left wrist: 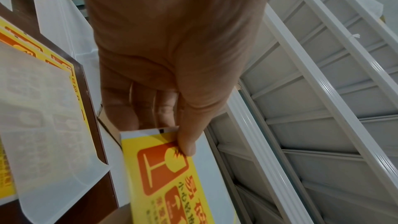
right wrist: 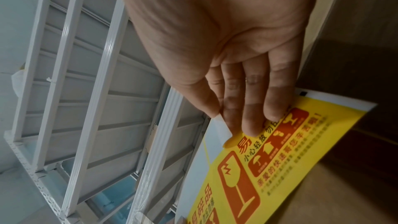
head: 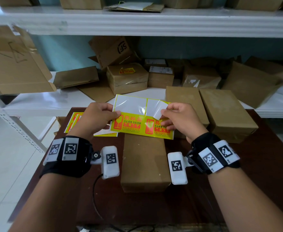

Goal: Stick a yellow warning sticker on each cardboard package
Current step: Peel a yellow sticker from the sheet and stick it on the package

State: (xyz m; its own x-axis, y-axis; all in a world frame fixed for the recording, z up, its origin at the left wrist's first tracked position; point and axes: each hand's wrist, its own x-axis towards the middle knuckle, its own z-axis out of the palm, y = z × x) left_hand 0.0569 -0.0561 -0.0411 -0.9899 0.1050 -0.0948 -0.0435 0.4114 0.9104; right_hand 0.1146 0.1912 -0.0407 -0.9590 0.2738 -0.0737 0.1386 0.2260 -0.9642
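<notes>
Both hands hold a sticker sheet point(head: 137, 124) above the table; its lower row carries yellow warning stickers and its upper row is bare white backing. My left hand point(head: 114, 113) pinches the sheet's left edge, thumb on top, as the left wrist view shows: left hand point(left wrist: 183, 140), sheet point(left wrist: 170, 176). My right hand point(head: 164, 113) pinches the peeled, curled-up corner of the right sticker point(head: 159, 111), whose white underside shows. In the right wrist view the right hand point(right wrist: 221, 117) has its fingers on the sticker's printed face point(right wrist: 280, 156). A plain cardboard package point(head: 145, 164) lies right under the sheet.
Two more plain packages point(head: 186, 104) point(head: 226, 113) lie side by side at the right of the brown table point(head: 263, 173). Spare sticker sheets point(head: 73, 121) sit at the table's left. White shelving point(head: 37, 101) behind holds several boxes; one point(head: 127, 76) bears a yellow sticker.
</notes>
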